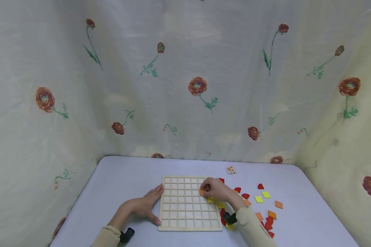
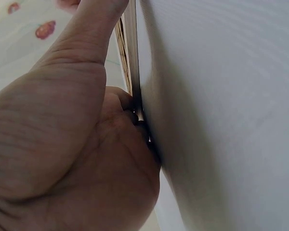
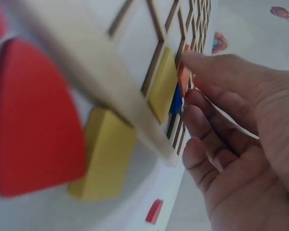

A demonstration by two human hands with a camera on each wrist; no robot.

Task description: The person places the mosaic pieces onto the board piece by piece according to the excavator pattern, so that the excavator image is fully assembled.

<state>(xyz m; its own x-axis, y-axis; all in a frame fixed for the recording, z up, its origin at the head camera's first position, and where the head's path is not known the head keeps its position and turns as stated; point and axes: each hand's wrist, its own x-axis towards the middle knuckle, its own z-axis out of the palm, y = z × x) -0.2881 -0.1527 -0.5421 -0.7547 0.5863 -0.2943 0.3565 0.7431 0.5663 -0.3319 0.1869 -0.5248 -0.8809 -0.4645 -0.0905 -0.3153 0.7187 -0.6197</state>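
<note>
A wooden grid board (image 1: 177,199) lies on the table, with rows of square cells. My left hand (image 1: 143,205) is spread along its left edge, thumb at the near corner and fingertips at the upper side. Over the right part of the grid, my right hand (image 1: 218,189) pinches an orange square tile (image 1: 202,192) between thumb and fingers, close over a cell. In the right wrist view that orange tile (image 3: 184,77) stands tilted beside a yellow tile (image 3: 163,89) set in the grid. A blue piece (image 3: 176,101) shows just past the yellow one, partly hidden.
Loose red quarter-round pieces (image 1: 269,223), yellow squares (image 1: 258,199) and orange squares (image 1: 272,215) lie scattered right of the board, some against its edge. A small printed card (image 1: 231,170) lies beyond the board's far right corner. Flower-patterned curtain (image 1: 173,103) surrounds the table.
</note>
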